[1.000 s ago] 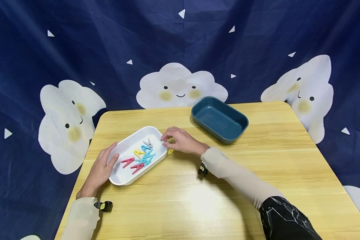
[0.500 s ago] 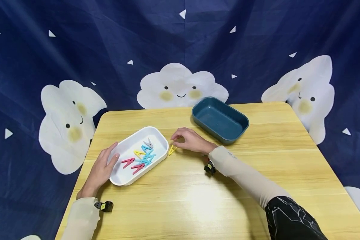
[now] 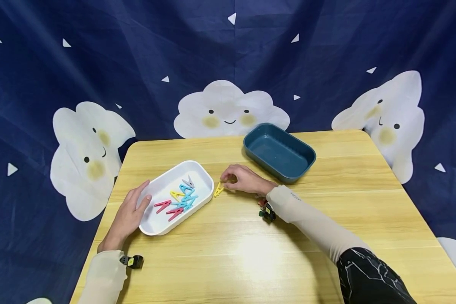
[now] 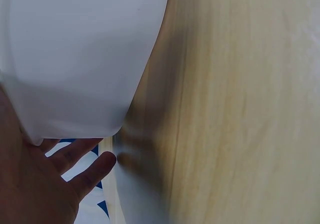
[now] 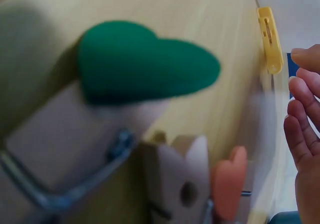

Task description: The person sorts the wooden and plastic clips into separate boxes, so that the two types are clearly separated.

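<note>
My left hand (image 3: pixel 127 215) holds the near left end of a white plastic bin (image 3: pixel 199 175), thumb over the rim and fingers outside. Several clothespins lie inside: red (image 3: pixel 162 206), yellow (image 3: pixel 176 195), blue (image 3: pixel 188 197) and grey (image 3: pixel 189 182). Another yellow clothespin (image 3: pixel 218 189) rests on the table against the bin's right end. My right hand (image 3: pixel 245 179) is just right of it, fingertips near its far end; in the right wrist view its fingers (image 5: pixel 300 126) are loosely bent beside the clothespin. Wooden clothespins with a green heart (image 5: pixel 145 66) and an orange heart (image 5: pixel 230 181) sit close to that camera.
A dark teal bin (image 3: pixel 279 150) stands at the back of the wooden table (image 3: pixel 228 261), behind my right hand. A navy cloth (image 3: pixel 197 46) with clouds hangs behind the table's far edge.
My right hand has moved right, from above the white bin's end to beside the yellow clothespin on the table. Red and green bits now show at the right wrist. The left hand stays put.
</note>
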`<state>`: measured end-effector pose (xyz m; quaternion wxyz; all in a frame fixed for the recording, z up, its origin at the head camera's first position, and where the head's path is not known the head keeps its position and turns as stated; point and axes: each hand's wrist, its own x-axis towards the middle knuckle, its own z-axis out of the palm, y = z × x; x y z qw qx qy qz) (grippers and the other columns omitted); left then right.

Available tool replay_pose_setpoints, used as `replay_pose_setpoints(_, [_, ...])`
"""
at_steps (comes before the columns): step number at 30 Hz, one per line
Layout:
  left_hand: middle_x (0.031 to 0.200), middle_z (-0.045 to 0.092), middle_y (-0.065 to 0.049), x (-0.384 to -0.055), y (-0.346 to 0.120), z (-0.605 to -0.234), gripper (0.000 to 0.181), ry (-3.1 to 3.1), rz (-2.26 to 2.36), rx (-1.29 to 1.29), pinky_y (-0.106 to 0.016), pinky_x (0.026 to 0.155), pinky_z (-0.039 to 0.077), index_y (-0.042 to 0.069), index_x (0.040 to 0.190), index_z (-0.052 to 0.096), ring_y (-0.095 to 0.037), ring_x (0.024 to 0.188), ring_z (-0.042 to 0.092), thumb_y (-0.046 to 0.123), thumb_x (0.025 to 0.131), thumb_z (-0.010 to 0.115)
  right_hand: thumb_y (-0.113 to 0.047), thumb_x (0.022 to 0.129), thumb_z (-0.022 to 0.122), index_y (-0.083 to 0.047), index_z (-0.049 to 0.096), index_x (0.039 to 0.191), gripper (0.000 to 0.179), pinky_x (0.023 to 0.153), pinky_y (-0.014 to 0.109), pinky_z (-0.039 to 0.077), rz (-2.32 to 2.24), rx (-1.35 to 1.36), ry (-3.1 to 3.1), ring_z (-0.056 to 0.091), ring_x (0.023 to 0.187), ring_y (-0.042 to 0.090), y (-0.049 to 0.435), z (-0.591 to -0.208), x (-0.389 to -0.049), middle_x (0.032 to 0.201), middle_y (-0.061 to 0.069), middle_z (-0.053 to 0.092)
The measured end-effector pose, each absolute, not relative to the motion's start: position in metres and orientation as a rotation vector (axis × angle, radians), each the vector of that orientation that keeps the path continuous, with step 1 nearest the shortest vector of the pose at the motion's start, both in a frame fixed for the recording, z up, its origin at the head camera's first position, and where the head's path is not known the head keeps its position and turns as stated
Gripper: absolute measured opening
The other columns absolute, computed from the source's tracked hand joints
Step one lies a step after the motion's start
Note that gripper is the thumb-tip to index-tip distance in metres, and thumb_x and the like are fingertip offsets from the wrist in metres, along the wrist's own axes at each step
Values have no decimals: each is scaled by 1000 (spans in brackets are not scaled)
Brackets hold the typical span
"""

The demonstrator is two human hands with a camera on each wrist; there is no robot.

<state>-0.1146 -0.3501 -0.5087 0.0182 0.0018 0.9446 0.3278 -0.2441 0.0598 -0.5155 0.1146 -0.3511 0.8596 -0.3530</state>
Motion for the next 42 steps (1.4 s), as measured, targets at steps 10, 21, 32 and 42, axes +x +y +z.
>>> replay_pose_setpoints(10, [169, 36, -30, -114, -350, -508, 64, 2929, 1023, -4, -79, 123, 29, 20, 174, 28, -57, 157, 34, 47, 118, 41, -13, 96, 83, -11, 80, 109, 13, 90, 26, 56, -1038, -1024, 2465, 65, 97, 11, 60, -521, -244, 104, -1, 75])
replay_pose_setpoints(21, [169, 35, -31, -115, -349, -507, 64, 2927, 1029, -7, -79, 123, 29, 19, 174, 29, -57, 156, 34, 47, 118, 41, -10, 97, 81, -13, 80, 102, 6, 85, 21, 57, -995, -1063, 2468, 65, 91, 7, 58, -522, -246, 99, -2, 75])
replay_pose_setpoints(32, [169, 35, -31, -115, -349, -506, 64, 2926, 1022, -5, -80, 123, 28, 19, 174, 28, -58, 157, 33, 46, 118, 42, -13, 98, 81, -11, 80, 101, 3, 86, 24, 57, -962, -1141, 2475, 64, 91, 9, 64, -525, -246, 100, -1, 75])
replay_pose_setpoints(42, [168, 36, -31, -114, -349, -506, 63, 2930, 1023, 13, -79, 123, 29, 18, 174, 29, -57, 156, 34, 45, 118, 42, -16, 100, 80, -12, 79, 102, 5, 91, 26, 59, -1002, -1148, 2535, 67, 96, 9, 76, -515, -249, 102, -2, 76])
